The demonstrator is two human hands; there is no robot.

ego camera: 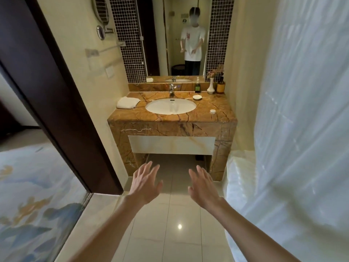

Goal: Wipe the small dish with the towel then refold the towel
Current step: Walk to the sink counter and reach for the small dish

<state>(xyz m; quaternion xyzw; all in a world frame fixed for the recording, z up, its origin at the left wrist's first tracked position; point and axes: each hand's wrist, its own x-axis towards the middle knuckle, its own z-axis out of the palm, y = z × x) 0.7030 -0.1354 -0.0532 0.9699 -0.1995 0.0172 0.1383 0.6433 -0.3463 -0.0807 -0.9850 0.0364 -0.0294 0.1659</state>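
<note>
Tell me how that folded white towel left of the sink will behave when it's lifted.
The towel looks soft and loosely folded, so it will probably sag and unfold if lifted by one edge. Probably light for its bulk. On the polished marble counter, it would likely slide easily.

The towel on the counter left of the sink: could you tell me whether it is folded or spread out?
Folded. The white towel lies as a compact, layered bundle on the counter, untouched by either hand.

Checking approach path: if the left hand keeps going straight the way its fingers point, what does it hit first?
Probably the marble front of the vanity, below the countertop edge. The left hand is open, empty, fingers aimed forward and up toward it, with only bare floor between. Depth is unclear from one view; the towel sits higher and left.
</note>
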